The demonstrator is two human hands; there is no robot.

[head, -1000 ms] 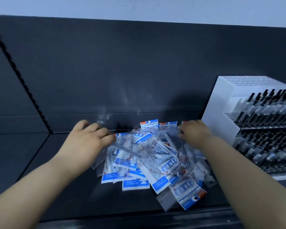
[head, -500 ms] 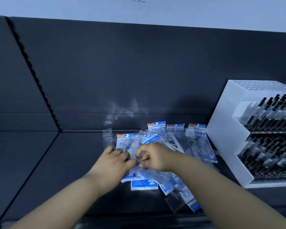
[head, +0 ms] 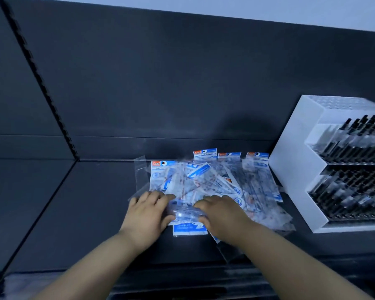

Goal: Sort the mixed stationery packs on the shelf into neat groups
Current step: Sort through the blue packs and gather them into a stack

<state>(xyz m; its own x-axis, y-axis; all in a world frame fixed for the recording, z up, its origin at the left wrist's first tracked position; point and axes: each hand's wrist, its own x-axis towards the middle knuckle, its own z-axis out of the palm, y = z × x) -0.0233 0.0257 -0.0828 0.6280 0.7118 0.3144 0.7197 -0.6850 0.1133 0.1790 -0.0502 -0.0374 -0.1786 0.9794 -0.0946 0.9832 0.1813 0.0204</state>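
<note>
Now, the step: the person looks to be picking packs out of the messy pile, so sorting has only begun.
Packs: a loose heap of clear plastic stationery packs with blue and white card labels (head: 212, 187) lies on the dark shelf (head: 78, 213), near the middle, reaching from the back wall toward the front edge.
Left hand: the left hand (head: 148, 214) lies on the near left side of the heap, fingers bent, touching a clear see-through pack (head: 185, 212).
Right hand: the right hand (head: 222, 213) touches the other end of that same pack, fingers curled; how tight either hand holds it cannot be told.
Neighbour: a white plastic pen rack full of black pens (head: 338, 167) stands just beside the heap, at the shelf's right end.
Next move: likely lift this pack free and lay it on the bare left part of the shelf, without dragging other slippery packs along.
</note>
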